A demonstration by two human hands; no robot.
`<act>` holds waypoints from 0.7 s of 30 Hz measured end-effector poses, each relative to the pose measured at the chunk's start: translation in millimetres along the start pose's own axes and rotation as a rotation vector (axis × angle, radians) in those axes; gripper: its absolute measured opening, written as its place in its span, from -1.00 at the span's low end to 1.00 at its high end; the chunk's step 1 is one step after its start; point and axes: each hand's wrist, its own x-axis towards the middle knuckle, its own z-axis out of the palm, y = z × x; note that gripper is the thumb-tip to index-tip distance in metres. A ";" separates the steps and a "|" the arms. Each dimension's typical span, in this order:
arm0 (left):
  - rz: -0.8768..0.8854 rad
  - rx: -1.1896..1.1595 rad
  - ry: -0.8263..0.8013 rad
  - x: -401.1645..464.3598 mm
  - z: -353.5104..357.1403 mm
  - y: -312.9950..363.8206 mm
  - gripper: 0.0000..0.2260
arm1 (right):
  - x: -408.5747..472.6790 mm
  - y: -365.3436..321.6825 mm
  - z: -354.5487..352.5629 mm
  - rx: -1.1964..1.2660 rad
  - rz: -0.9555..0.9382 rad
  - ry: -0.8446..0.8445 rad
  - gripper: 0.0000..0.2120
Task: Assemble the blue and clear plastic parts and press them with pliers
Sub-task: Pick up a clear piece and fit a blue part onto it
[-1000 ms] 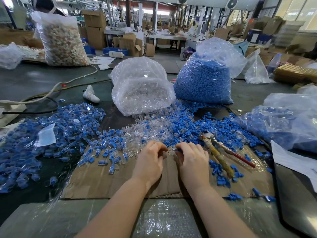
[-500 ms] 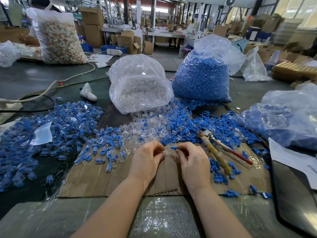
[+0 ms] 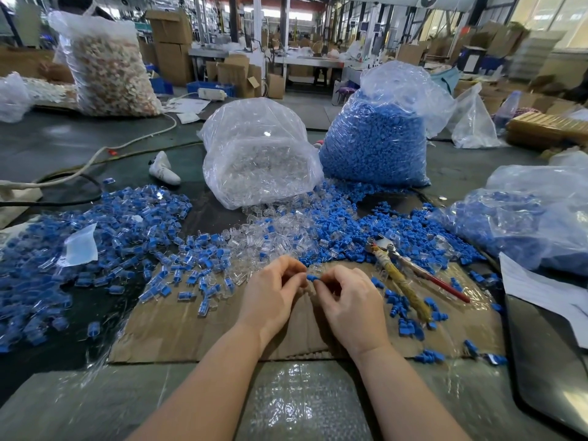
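Over the cardboard sheet (image 3: 197, 332), the left hand (image 3: 270, 297) and right hand (image 3: 350, 300) meet fingertip to fingertip, both with fingers curled. The right hand pinches 1 blue part (image 3: 311, 277); whatever the left hand pinches is hidden. The pliers (image 3: 401, 281) lie just right of the hands, untouched, among loose blue parts. Behind stand 2 bags: clear parts (image 3: 261, 160) and blue parts (image 3: 375, 148).

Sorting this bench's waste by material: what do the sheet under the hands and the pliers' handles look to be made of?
The sheet looks like brown corrugated cardboard: matte, with fluted ridges at its near edge. The pliers seem to be metal at the head; one handle appears wrapped in frayed yellowish tape or cloth, the other in smooth red sleeving, probably plastic or rubber.
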 end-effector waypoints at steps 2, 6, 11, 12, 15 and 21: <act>-0.001 -0.007 -0.010 -0.1 -0.3 -0.4 -0.79 | -0.4 0.2 0.6 -0.006 0.006 0.009 -0.85; 0.000 -0.047 -0.045 -0.4 -0.5 -0.8 -0.84 | -1.0 -0.2 1.6 -0.012 -0.019 0.012 -0.84; -0.027 -0.083 -0.057 1.1 -2.1 -0.8 -0.86 | -1.5 0.2 0.3 0.010 -0.055 0.006 -0.87; -0.033 -0.088 -0.055 1.3 -2.3 -0.7 -0.86 | -1.4 0.0 0.1 0.022 -0.060 0.015 -0.88; -0.055 -0.158 -0.053 1.3 -2.8 0.2 -0.87 | -1.5 -0.2 -0.8 0.087 -0.068 0.052 -0.91; -0.037 -0.122 -0.061 1.7 -2.9 1.7 -0.83 | -1.0 -0.2 -3.1 0.094 -0.119 0.016 -0.79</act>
